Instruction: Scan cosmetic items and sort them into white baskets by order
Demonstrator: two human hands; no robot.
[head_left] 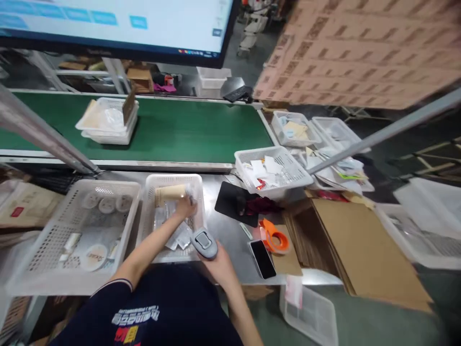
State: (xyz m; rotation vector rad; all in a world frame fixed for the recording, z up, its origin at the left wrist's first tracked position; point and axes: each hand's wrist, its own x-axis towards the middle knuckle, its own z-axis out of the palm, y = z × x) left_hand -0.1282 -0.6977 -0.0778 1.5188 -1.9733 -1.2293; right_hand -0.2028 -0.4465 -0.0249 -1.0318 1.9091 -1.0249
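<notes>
Reaching left hand (186,206): It is inside the middle basket (174,178), at the right end of a pale brown packet (167,193). The fingers are blurred, so I cannot tell whether they are clamped on something or only touching.

Right hand (218,264): It is closed around a grey scanner (204,241), with the handle part hidden by the palm.

Scanner place: It is above the near right corner of the middle basket, with its wide head away from the body. Probably it is held there so that it stays close to the contents while the other hand is free.

Basket position: The middle basket stands on the metal table (230,259) directly before the person, perhaps because both arms reach it easily. The left basket (110,184), with round tubs (106,205), is just beside it.

Phone and tape cutter: The phone (262,259) and the orange tape cutter (278,239) lie at the right, maybe to be near but not in the way.

Scanner look: Rounded and smooth, with a dark outline around a lighter panel on top.

Packet look: Long, plain, lying across the far part of the basket; clear plastic bags (179,237) lie nearer.
</notes>
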